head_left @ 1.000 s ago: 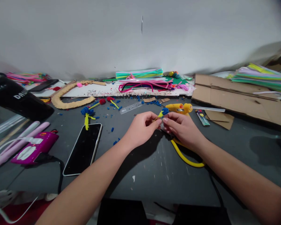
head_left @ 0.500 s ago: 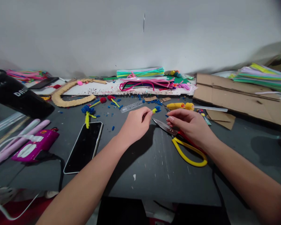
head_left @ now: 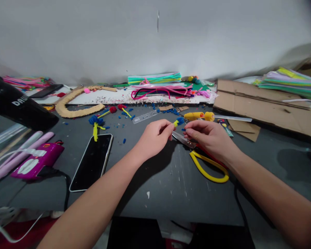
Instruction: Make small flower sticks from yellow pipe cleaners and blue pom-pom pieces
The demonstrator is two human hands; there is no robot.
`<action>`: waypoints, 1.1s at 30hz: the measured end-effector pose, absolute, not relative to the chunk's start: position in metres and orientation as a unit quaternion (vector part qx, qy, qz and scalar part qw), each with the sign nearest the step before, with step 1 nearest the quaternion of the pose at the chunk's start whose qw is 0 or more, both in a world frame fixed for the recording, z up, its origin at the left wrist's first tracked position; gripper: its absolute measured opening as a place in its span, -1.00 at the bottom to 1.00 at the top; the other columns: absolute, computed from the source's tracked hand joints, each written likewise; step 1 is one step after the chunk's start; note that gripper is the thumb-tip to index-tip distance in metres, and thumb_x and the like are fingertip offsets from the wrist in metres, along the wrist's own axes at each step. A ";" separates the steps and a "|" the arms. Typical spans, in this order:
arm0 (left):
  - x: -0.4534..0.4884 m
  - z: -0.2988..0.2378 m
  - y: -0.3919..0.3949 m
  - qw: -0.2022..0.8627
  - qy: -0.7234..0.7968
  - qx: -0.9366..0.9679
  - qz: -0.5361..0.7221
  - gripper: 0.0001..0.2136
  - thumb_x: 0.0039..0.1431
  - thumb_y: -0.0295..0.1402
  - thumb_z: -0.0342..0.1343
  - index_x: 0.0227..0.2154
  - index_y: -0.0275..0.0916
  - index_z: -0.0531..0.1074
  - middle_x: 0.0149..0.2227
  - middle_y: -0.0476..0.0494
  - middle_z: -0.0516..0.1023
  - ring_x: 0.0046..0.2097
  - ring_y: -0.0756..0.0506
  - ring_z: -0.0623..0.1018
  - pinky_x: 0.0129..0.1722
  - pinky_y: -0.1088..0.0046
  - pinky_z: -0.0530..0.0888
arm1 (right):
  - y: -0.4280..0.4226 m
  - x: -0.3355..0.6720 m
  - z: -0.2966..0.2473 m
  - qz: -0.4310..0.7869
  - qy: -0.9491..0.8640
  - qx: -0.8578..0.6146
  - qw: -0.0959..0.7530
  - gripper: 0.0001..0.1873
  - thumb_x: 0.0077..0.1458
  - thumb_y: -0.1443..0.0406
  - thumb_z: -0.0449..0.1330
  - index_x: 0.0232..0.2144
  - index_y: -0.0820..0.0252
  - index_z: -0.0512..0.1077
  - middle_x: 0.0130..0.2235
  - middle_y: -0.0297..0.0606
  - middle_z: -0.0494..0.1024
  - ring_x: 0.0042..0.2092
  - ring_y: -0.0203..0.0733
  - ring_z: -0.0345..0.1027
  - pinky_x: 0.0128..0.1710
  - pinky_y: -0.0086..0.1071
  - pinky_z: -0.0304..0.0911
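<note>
My left hand (head_left: 154, 137) pinches the yellow stem of a small pipe-cleaner flower with a blue head (head_left: 178, 121). My right hand (head_left: 209, 137) is closed around yellow-handled scissors (head_left: 206, 165), whose metal blades (head_left: 182, 139) point left, just under the flower. The two hands sit close together above the dark grey table (head_left: 171, 180). Blue fluff bits (head_left: 124, 141) lie scattered on the table behind the hands.
A phone (head_left: 92, 162) lies face up at left, beside a magenta glue gun (head_left: 36, 162) with a black cord. A yellow glue gun (head_left: 198, 116), clear ruler (head_left: 145, 117), finished flowers (head_left: 95, 121), a pipe-cleaner pile (head_left: 160, 90) and cardboard sheets (head_left: 264, 105) line the back.
My hands came apart half a second ago, then closed in again. The flower stayed in my left hand and the scissors blades now reach under it.
</note>
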State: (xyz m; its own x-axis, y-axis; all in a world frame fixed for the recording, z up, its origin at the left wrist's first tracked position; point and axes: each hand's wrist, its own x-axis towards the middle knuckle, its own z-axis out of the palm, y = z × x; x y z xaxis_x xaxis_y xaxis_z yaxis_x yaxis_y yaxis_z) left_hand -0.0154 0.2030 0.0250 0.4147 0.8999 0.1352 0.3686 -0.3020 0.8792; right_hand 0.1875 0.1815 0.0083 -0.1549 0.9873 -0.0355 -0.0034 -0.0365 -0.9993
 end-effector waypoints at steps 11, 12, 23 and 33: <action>-0.009 0.022 0.201 0.553 0.396 0.659 0.322 -0.80 0.25 -0.24 0.10 -0.33 -0.30 0.45 -0.45 -0.05 0.48 -0.45 0.06 0.38 -0.40 0.50 0.32 | 0.183 0.184 0.006 0.568 -0.523 -0.444 0.454 -0.70 -0.06 0.15 0.41 -0.29 0.13 0.48 -0.34 -0.31 0.57 -0.31 -0.23 0.49 -0.21 -0.30 0.43; -0.009 0.023 0.201 0.553 0.397 0.658 0.322 -0.80 0.24 -0.25 0.10 -0.34 -0.30 0.44 -0.45 -0.04 0.48 -0.45 0.06 0.38 -0.39 0.50 0.32 | 0.183 0.184 0.006 0.575 -0.514 -0.440 0.460 -0.68 -0.07 0.17 0.42 -0.29 0.12 0.46 -0.35 -0.33 0.56 -0.30 -0.23 0.49 -0.20 -0.30 0.43; -0.009 0.022 0.202 0.553 0.397 0.653 0.332 -0.82 0.24 -0.26 0.10 -0.36 -0.29 0.41 -0.47 -0.02 0.46 -0.47 0.07 0.37 -0.39 0.50 0.33 | 0.183 0.183 0.005 0.570 -0.528 -0.461 0.429 -0.66 -0.02 0.06 0.37 -0.29 0.17 0.52 -0.41 -0.28 0.55 -0.42 -0.28 0.38 -0.43 -0.39 0.32; -0.009 0.022 0.201 0.551 0.391 0.656 0.336 -0.82 0.25 -0.26 0.10 -0.36 -0.29 0.40 -0.46 -0.02 0.47 -0.44 0.06 0.40 -0.36 0.50 0.35 | 0.184 0.184 0.004 0.597 -0.522 -0.442 0.419 -0.73 0.03 0.11 0.35 -0.34 0.18 0.49 -0.41 -0.32 0.49 -0.40 -0.33 0.34 -0.42 -0.45 0.24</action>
